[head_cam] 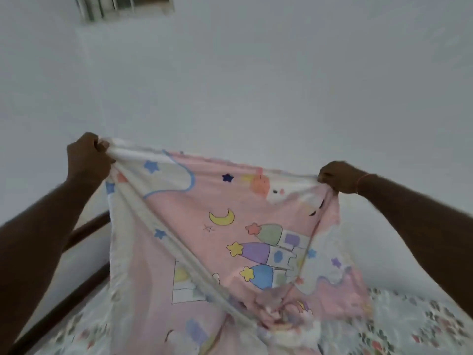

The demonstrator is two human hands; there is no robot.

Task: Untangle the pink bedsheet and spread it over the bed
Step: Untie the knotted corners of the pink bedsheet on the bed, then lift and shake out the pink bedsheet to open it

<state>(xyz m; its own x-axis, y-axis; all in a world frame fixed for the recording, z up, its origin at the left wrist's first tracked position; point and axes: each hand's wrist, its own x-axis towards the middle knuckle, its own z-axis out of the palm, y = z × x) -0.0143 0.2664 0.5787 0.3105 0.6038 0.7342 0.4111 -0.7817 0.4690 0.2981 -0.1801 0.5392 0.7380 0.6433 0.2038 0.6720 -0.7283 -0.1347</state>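
The floral bed (414, 326) lies nearest, the bunched lower end of the pink sheet (230, 226) resting on it, perhaps twisted; blur hides that. The sheet hangs taut between both fists: left hand (88, 156) clenched on one top corner, right hand (337, 179) gripping the other. Beyond, a pale wall (256, 85) and a barred window (122, 6).

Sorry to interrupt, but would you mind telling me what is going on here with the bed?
A person is holding up a pink bedsheet by its top edge, the left hand higher than the right hand, each with a closed grip on bunched cloth. The stretch between the hands is pulled open, but the lower part is still twisted into a knot-like bunch near the patterned mattress. So the sheet is neither untangled nor spread yet.
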